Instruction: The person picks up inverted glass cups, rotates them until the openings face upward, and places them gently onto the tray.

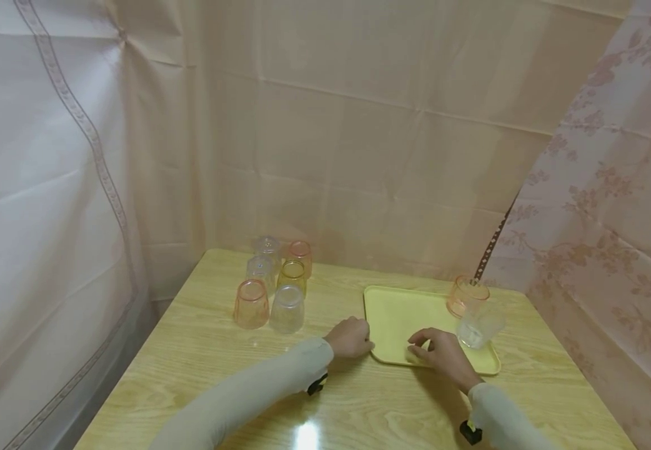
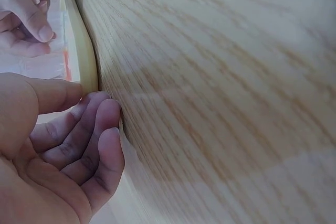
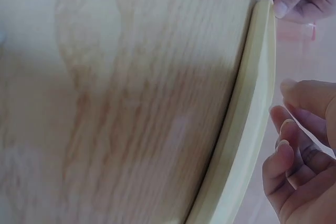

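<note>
My left hand [image 1: 350,337] pinches the near left corner of the yellow tray [image 1: 401,315]. In the left wrist view, its thumb lies on the rim and the curled fingers sit against the outer side. My right hand [image 1: 440,355] hovers over the tray's near edge with loosely bent fingers and nothing between them. An orange see-through tumbler [image 1: 466,296] stands at the tray's back right corner. Nearer to me, a clear tumbler [image 1: 478,326] is on the tray's right side, close to my right hand.
Left of the tray, several upside-down tumblers stand grouped on the wooden table [image 1: 325,387], among them an orange one [image 1: 251,305], a clear one [image 1: 287,310] and a yellow one [image 1: 293,277]. A beige curtain [image 1: 348,156] hangs behind the table.
</note>
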### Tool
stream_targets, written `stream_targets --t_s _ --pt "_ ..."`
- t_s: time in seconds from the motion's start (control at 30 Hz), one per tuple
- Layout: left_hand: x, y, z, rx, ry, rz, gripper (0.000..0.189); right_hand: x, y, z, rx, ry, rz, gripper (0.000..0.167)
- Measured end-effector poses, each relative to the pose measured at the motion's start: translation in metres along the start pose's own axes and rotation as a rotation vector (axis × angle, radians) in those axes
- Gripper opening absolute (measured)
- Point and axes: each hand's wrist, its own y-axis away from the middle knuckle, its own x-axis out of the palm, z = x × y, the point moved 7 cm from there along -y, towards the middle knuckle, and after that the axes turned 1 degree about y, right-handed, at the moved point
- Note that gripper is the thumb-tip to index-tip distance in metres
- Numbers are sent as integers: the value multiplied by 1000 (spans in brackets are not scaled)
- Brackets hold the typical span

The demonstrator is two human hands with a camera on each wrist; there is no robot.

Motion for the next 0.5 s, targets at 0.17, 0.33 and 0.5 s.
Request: stream_targets --t_s 0.17,0.33,0.5 --pt "1 1 -1 7 -7 2 58 13 0 2 17 -28 47 10" --pt "1 -1 0 2 -8 -4 56 22 -1 9 7 -30 54 6" --pt "1 -2 1 6 -11 -3 55 32 -2 16 -20 -50 67 4"
